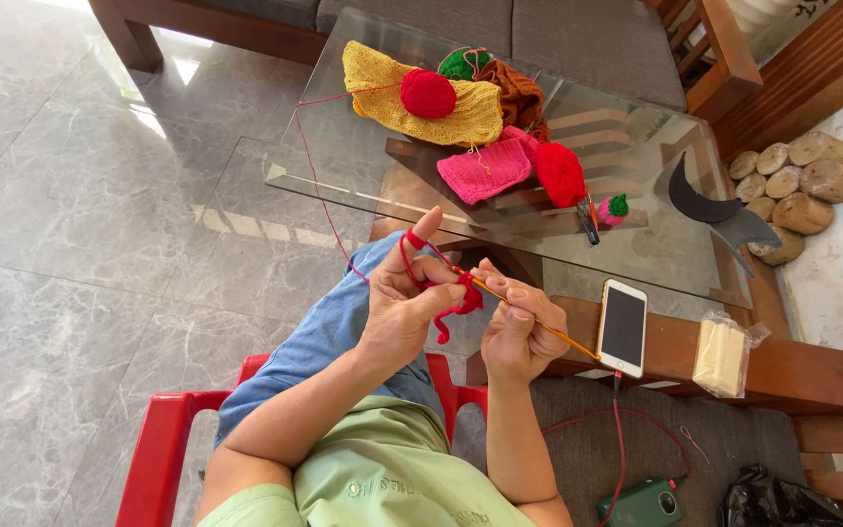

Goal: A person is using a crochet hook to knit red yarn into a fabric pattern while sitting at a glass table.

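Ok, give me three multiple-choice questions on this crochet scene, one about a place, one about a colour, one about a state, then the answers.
1. Where does the phone lie?
A. on the wooden ledge beside the glass table
B. on the floor
C. on the red chair

2. What colour is the small crochet piece between the hands?
A. yellow
B. red
C. green

3. What is the state of the right hand?
A. open and empty
B. closed around the crochet hook
C. resting on the phone

Answers: 1 A, it rests on brown wood by the table. 2 B, it matches the red yarn looped over the left hand. 3 B, its fingers pinch the thin hook.
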